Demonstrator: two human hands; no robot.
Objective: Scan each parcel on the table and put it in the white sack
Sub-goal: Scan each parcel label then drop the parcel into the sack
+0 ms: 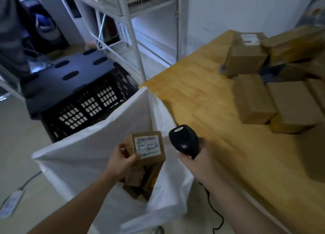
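My left hand (121, 160) grips a small brown cardboard parcel (149, 156) with a white label facing up, held over the open mouth of the white sack (98, 145). Several brown parcels (139, 181) lie inside the sack below it. My right hand (195, 160) holds a black barcode scanner (183, 140) just right of the parcel, its head towards the label. Several more brown parcels (255, 100) lie piled on the wooden table (202, 85) at the right.
A black plastic crate (84, 105) stands behind the sack on the floor. A white metal rack (130, 22) rises beyond it. The scanner's black cable (214, 211) hangs down by the table edge. A white power strip (10, 203) lies on the floor at left.
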